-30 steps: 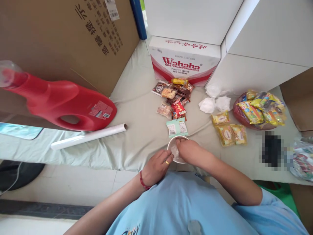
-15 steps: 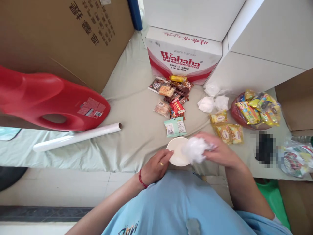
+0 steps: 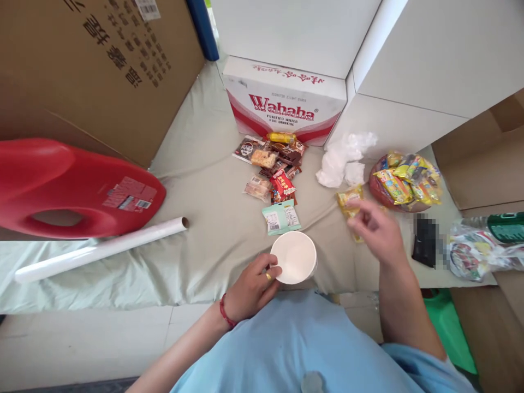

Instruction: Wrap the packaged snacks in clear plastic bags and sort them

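Packets (image 3: 349, 195) partly behind right hand (image 3: 379, 232)

White cup (image 3: 293, 257), round mouth up (tilt hard to judge), white interior showing, near the cloth's (image 3: 221, 240) front edge. Yellow snack packets (image 3: 350, 194) lie to its right, partly blocked; crumpled white plastic (image 3: 333, 164) behind those.

This looks like a room in a home: snacks (image 3: 283, 186) and a water box (image 3: 282, 112) on a cloth-covered worktop (image 3: 216, 224), a red jug (image 3: 96, 185), white cabinets (image 3: 295, 30) behind, a carton (image 3: 77, 87) at left, pale floor tiles (image 3: 102, 338) below.
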A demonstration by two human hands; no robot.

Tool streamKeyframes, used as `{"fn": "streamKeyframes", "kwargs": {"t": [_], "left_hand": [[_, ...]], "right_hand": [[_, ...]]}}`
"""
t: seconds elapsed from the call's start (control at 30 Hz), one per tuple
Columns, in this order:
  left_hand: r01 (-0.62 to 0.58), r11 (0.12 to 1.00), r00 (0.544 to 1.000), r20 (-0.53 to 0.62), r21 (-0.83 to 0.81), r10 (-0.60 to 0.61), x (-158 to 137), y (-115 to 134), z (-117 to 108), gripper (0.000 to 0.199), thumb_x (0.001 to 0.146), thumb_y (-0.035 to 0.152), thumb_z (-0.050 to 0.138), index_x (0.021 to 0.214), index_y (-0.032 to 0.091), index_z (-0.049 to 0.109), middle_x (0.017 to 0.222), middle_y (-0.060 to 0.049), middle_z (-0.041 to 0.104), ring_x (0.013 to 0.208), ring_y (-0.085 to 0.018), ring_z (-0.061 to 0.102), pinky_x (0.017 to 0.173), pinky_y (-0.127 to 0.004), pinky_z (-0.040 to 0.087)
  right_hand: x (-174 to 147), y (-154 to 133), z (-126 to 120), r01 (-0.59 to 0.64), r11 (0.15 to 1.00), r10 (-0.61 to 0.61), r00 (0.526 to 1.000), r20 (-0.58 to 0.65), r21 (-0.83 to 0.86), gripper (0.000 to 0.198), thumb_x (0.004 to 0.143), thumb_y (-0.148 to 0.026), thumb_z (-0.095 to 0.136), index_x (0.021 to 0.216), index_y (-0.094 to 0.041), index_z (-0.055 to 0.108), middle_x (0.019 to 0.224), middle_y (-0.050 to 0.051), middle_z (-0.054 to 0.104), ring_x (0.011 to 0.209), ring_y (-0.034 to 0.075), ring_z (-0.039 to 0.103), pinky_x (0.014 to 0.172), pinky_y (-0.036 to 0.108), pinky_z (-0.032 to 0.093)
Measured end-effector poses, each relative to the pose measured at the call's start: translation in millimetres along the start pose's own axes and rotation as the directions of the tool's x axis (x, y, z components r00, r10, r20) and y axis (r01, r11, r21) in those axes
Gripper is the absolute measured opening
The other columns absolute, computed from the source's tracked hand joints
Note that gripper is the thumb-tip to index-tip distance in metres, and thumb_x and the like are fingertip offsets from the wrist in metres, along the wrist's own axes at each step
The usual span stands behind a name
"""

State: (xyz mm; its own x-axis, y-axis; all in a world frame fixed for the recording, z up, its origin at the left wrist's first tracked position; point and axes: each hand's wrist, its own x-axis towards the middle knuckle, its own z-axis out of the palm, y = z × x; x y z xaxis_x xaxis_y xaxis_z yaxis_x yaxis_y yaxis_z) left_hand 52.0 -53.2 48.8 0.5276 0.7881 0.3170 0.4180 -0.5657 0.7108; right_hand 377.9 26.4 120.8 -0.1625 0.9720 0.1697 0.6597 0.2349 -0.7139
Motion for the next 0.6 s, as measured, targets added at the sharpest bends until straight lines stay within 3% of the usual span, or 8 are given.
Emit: {"fn": "streamKeyframes", "kwargs": {"t": [0.07,0.13,0.23,0.3,0.37,0.47,0.53,0.6], "left_hand": [[-0.020,0.997,0.998,0.065,-0.071,0.024,14,3,0,0.017,0.091,0.011,0.051,0.101,0.020,0.061,0.102,-0.008,0.061,0.085,-0.016,0.060,0.075,-0.028,0.054],[-0.069,0.985,0.987,0.135,-0.156,0.090,32,7,5,0.013,0.092,0.012,0.053,0.099,0.019,0.062,0.101,-0.008,0.061,0.086,-0.016,0.061,0.077,-0.029,0.055],[-0.175,0.960,0.965,0.155,-0.217,0.211,57,15,17,0.018,0.095,0.019,0.058,0.113,0.018,0.064,0.115,-0.013,0.064,0.094,-0.018,0.064,0.084,-0.031,0.058],[-0.244,0.949,0.953,0.129,-0.202,0.273,67,20,24,0.035,0.096,0.023,0.060,0.131,0.020,0.059,0.134,-0.018,0.060,0.110,-0.022,0.064,0.093,-0.036,0.058],[-0.264,0.948,0.953,0.108,-0.176,0.285,69,19,29,0.045,0.096,0.021,0.060,0.140,0.022,0.054,0.142,-0.020,0.056,0.122,-0.026,0.061,0.098,-0.040,0.058],[-0.184,0.974,0.978,0.076,-0.130,0.194,60,8,29,0.037,0.096,0.015,0.057,0.132,0.022,0.060,0.133,-0.018,0.063,0.119,-0.024,0.064,0.096,-0.039,0.059],[-0.113,0.989,0.991,0.059,-0.091,0.119,49,-2,25,0.030,0.097,0.014,0.053,0.123,0.021,0.064,0.125,-0.016,0.066,0.112,-0.022,0.067,0.092,-0.036,0.060],[-0.057,0.997,0.997,0.049,-0.049,0.059,37,-10,20,0.026,0.097,0.013,0.051,0.117,0.022,0.066,0.121,-0.014,0.067,0.108,-0.021,0.068,0.089,-0.034,0.061]], "right_hand": [[-42,-22,-1,0.189,0.981,-0.194,0.942,0.275,0.044,0.040,0.097,-0.034,0.065,0.136,-0.029,0.063,0.147,0.013,0.059,0.098,0.020,0.072,0.082,0.033,0.061],[-72,-37,-1,0.235,0.972,-0.210,0.882,0.421,-0.008,0.038,0.098,-0.030,0.063,0.137,-0.028,0.064,0.148,0.014,0.058,0.113,0.023,0.070,0.092,0.035,0.059],[-99,-43,-14,0.125,0.981,-0.042,0.880,0.473,-0.146,0.028,0.103,-0.022,0.049,0.121,-0.026,0.071,0.121,0.010,0.072,0.100,0.019,0.073,0.084,0.030,0.060],[-118,-39,-41,-0.004,0.980,0.096,0.888,0.450,-0.200,0.027,0.103,-0.024,0.046,0.110,-0.027,0.072,0.105,0.007,0.074,0.089,0.019,0.073,0.077,0.029,0.060],[-140,-31,-83,-0.132,0.956,0.223,0.906,0.359,-0.261,0.023,0.101,-0.034,0.051,0.109,-0.032,0.073,0.105,0.008,0.074,0.089,0.023,0.074,0.077,0.033,0.062],[-163,-5,-157,-0.288,0.855,0.340,0.939,0.046,-0.432,0.018,0.091,-0.053,0.061,0.103,-0.048,0.074,0.101,0.008,0.077,0.083,0.033,0.074,0.068,0.045,0.061],[-150,22,-204,-0.459,0.692,0.453,0.877,-0.160,-0.557,0.023,0.085,-0.060,0.064,0.101,-0.048,0.076,0.096,0.008,0.079,0.076,0.034,0.074,0.062,0.048,0.057],[-103,54,-241,-0.579,0.514,0.519,0.797,-0.308,-0.633,0.026,0.080,-0.056,0.073,0.093,-0.034,0.080,0.092,0.012,0.079,0.075,0.033,0.074,0.063,0.047,0.053]]}}
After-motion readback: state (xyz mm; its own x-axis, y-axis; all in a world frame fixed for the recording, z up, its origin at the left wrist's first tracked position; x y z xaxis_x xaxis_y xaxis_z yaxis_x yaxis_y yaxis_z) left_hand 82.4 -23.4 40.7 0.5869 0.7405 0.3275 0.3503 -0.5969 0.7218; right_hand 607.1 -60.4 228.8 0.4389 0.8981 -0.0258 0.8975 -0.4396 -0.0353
